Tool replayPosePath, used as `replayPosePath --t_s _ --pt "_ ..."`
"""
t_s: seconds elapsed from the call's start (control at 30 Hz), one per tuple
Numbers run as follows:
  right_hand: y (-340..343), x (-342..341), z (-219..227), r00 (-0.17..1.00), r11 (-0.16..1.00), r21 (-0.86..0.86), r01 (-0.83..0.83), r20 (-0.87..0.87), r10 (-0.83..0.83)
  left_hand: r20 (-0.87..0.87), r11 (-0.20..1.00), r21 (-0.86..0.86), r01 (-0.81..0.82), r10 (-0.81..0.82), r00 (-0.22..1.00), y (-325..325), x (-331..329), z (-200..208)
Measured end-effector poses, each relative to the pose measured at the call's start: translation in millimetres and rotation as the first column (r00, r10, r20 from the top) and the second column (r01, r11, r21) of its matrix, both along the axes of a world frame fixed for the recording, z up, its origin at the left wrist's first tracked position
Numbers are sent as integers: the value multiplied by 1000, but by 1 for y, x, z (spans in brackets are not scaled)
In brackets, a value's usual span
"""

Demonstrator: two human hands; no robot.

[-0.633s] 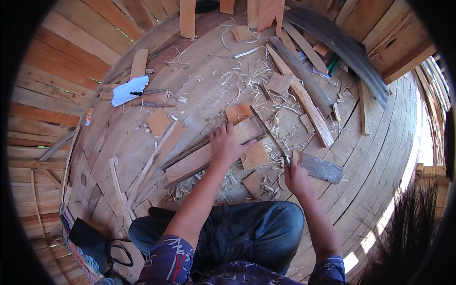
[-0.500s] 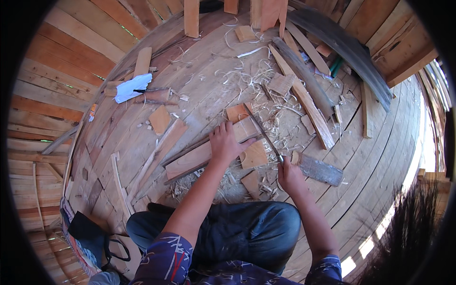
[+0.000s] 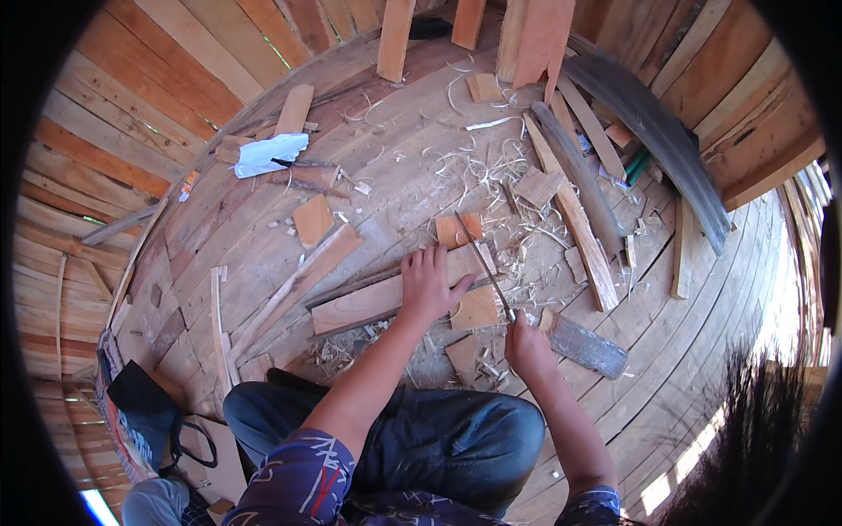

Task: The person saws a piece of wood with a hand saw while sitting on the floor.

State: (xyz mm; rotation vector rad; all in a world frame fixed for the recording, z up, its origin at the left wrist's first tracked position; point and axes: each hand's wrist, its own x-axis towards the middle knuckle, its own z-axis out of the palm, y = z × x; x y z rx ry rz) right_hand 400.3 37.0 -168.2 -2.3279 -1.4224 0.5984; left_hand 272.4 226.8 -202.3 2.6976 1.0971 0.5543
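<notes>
A pale wooden board (image 3: pixel 364 304) lies aslant on the floor before my knees. My left hand (image 3: pixel 428 285) presses down on it, fingers over the far side and thumb spread toward its right end. In my right hand (image 3: pixel 529 347) is the handle of a handsaw (image 3: pixel 485 267), fingers wrapped round it. Its long, thin, dark blade crosses the board near the right end, seen almost edge-on; the teeth are too small to make out. Beyond that end lies a reddish wood block (image 3: pixel 458 230), and a square offcut (image 3: pixel 474 309) sits on the near side.
Curly shavings (image 3: pixel 491 162) litter the floor. Long planks (image 3: pixel 574 215) and a grey curved slab (image 3: pixel 658 123) lie at the right. A short grey-brown plank (image 3: pixel 588 344) is beside my right hand. At the left are a light-blue sheet (image 3: pixel 267 155) and a black bag (image 3: pixel 145 408).
The whole view has shifted slightly with my head. My right hand has drawn the handsaw a little back toward me, while my left hand keeps its place on the board.
</notes>
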Motion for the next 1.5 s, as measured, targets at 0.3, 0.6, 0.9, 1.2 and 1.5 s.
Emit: replayPosePath --t_s 0.3,0.6,0.9,1.2,1.5 --pt "20 -3 -15 999 998 58 39 -40 -37 -25 996 9 -83 83 996 -1 8 -4" --pt "-3 -1 -8 999 998 61 12 42 -15 10 998 16 -60 60 998 4 7 -2" --pt "24 -5 -6 1000 999 45 18 5 -18 -40 995 -14 -94 94 995 -1 7 -1" --pt "36 -2 -10 999 999 28 41 -36 -40 -61 993 -78 -94 89 994 -1 9 1" --pt "15 -2 1 995 999 51 5 98 -10 -82 1000 14 -23 24 996 -4 3 3"
